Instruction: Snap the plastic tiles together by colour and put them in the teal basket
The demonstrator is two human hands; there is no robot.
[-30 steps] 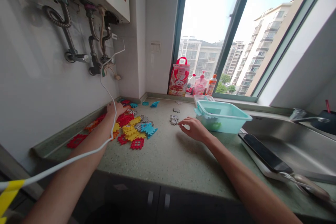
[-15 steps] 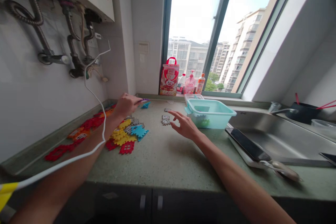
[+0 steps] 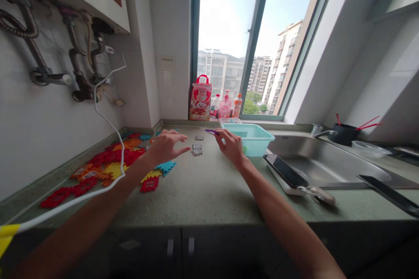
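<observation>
Between the fingertips of my right hand (image 3: 231, 146) is a purple toothed building tile (image 3: 211, 131), held near the left side of a teal plastic box (image 3: 258, 141). My left hand (image 3: 168, 144) is open, thumb and fingers apart, over the right edge of a spread of toothed tiles. Grey tiles (image 3: 197, 150) lie on the counter between both hands. In the spread are red tiles (image 3: 121, 155), yellow tiles (image 3: 114, 170) and a blue tile (image 3: 167, 167); my left hand and forearm hide some of them.
A white cable (image 3: 121, 157) hangs across the left side, in front of my left forearm. Right of the box, a phone (image 3: 285, 170) rests by the steel sink (image 3: 314, 157). A pink package (image 3: 200, 102) and several bottles (image 3: 225, 105) stand at the window.
The purple tile has passed from my left hand to my right. My left hand has opened, and my right hand has closed on the tile. The view has turned slightly right.
</observation>
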